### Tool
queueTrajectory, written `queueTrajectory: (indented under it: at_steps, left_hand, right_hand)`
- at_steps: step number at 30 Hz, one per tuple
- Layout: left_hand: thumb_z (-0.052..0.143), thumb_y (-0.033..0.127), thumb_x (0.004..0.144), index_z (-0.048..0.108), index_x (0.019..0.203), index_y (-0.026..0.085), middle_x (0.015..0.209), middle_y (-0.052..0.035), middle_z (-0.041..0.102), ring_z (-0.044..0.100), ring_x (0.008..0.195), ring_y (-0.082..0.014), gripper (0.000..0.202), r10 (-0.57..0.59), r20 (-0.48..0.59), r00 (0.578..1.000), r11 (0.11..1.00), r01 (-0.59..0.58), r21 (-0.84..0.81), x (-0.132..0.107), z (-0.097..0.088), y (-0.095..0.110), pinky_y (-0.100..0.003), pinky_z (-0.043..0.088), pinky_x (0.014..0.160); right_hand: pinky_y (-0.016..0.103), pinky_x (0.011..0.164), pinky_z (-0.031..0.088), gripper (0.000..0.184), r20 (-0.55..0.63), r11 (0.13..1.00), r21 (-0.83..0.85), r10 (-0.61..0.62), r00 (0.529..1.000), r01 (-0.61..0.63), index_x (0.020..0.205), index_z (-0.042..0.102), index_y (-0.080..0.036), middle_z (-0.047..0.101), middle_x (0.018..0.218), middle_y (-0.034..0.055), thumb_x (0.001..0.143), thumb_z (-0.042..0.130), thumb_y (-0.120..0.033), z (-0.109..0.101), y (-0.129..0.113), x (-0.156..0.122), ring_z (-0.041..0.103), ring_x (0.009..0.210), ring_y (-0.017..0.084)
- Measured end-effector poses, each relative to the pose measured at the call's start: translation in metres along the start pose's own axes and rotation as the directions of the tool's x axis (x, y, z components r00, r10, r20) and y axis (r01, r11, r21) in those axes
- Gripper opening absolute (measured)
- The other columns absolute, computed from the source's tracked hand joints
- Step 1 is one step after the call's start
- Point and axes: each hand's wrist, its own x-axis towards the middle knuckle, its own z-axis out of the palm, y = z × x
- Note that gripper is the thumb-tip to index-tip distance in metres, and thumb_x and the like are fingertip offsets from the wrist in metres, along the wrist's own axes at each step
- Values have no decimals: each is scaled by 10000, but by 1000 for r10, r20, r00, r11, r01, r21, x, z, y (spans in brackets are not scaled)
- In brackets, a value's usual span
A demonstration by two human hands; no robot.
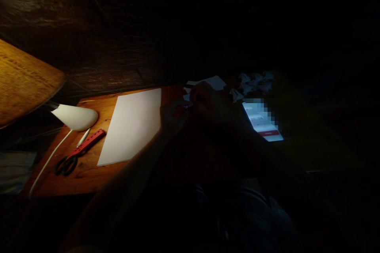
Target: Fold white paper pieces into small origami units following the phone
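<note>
The scene is very dark. My left hand [172, 116] and my right hand [208, 101] meet over the wooden table [89, 174], just right of a white paper sheet [132, 126]. Both hands have their fingers curled together around something small, with a hint of red and white between them; I cannot make out what it is. A lit phone [263, 122] lies flat to the right of my right hand.
A small white lamp [75, 116] with a cord lights the table's left part. A red ruler [90, 142], a pen [83, 137] and scissors [65, 165] lie beside it. Crumpled white papers [252, 83] sit at the back right. A woven brown object [23, 83] is at far left.
</note>
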Motion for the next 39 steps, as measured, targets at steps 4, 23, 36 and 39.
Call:
queueTrajectory:
  at_steps: [4,23,36,39]
  left_hand:
    - [750,196,837,789,951,199,943,-31,829,782,868,-169,121,28,-16,999,1000,-28,-7,1,0,0,-258,636,801]
    - [774,284,887,771,944,200,917,-37,820,787,851,-181,102,39,-32,999,999,-39,14,1,0,-5,-278,630,782]
    - [801,340,877,782,940,207,930,-45,826,793,857,-183,149,-11,-90,996,1000,11,7,2,0,-4,-281,641,772]
    - [795,317,883,782,963,211,940,-43,826,794,870,-183,133,11,-72,997,1000,-12,-8,2,0,-5,-286,640,783]
  right_hand:
    - [400,861,465,79,-4,997,-70,-44,999,43,909,528,-230,594,1057,87,885,554,-159,1,0,1,581,990,233]
    - [374,895,506,79,-87,991,99,100,991,-92,988,635,-229,621,1127,71,910,630,-223,2,-1,0,595,1039,218]
    - [367,866,545,133,-56,954,209,230,972,-214,936,707,-227,731,1073,49,809,670,-212,-3,-5,3,669,990,217]
    - [377,886,539,131,-52,959,199,218,975,-204,916,698,-218,733,1030,48,791,662,-199,-3,-5,3,678,987,219]
